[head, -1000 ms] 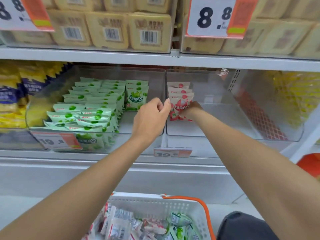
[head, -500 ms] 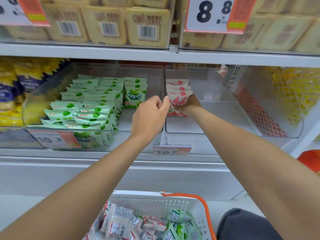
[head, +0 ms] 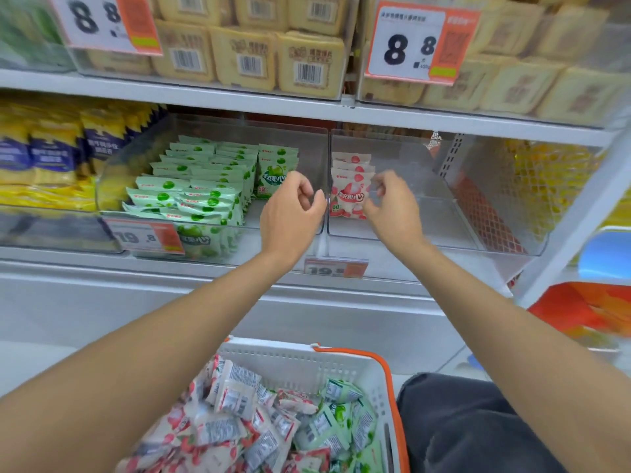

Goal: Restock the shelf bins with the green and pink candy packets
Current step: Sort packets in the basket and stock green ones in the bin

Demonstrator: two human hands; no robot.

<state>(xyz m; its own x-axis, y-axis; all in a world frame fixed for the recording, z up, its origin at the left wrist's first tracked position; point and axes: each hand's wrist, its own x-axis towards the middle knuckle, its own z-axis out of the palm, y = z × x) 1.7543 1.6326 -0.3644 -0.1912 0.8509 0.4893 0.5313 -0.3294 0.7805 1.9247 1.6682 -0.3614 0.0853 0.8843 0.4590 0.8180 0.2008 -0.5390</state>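
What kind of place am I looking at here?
Most likely a supermarket or grocery aisle. Price tags hang from the shelf edges, clear bins hold rows of green candy packets, and a white basket with an orange handle sits below, full of more packets.

Two bins stand side by side on the middle shelf (head: 102, 264). The left bin (head: 218, 129) holds rows of packets (head: 191, 186), packed toward its left side. The right bin (head: 444, 233) holds one short row (head: 350, 186) against its left wall. The left hand (head: 290, 213) hangs before the wall between the bins. The right hand (head: 392, 206) is just right of that row. A basket (head: 293, 356) of loose packets (head: 239, 421) sits near, below the shelf.
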